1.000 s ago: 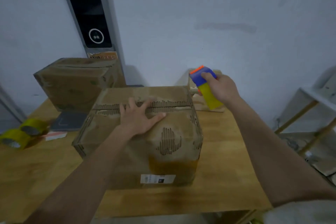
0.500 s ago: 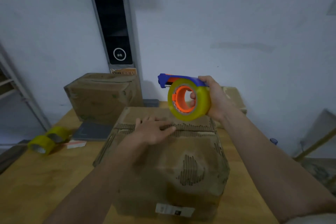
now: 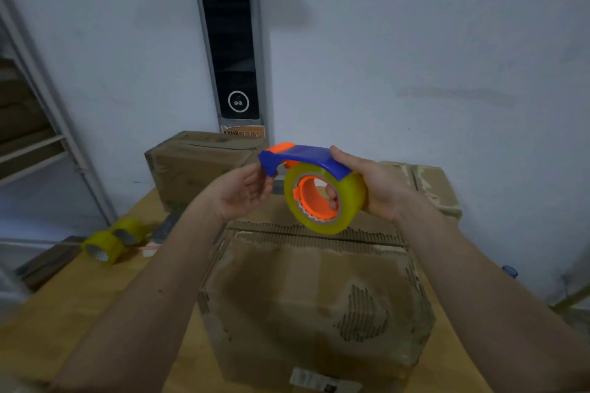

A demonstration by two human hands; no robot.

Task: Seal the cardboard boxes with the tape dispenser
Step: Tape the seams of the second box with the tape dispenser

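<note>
We hold the tape dispenser [image 3: 314,187] in the air above the near cardboard box [image 3: 314,293], which sits on the tabletop [image 3: 64,313]. Our right hand [image 3: 380,187] grips it, fingers through the orange core, while our left hand [image 3: 242,193] pinches at its blue front end.

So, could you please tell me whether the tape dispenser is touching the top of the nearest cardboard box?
Apart. The head view shows the tape dispenser held up in the right hand, with bare cardboard visible beneath the roll above the cardboard box.
</note>
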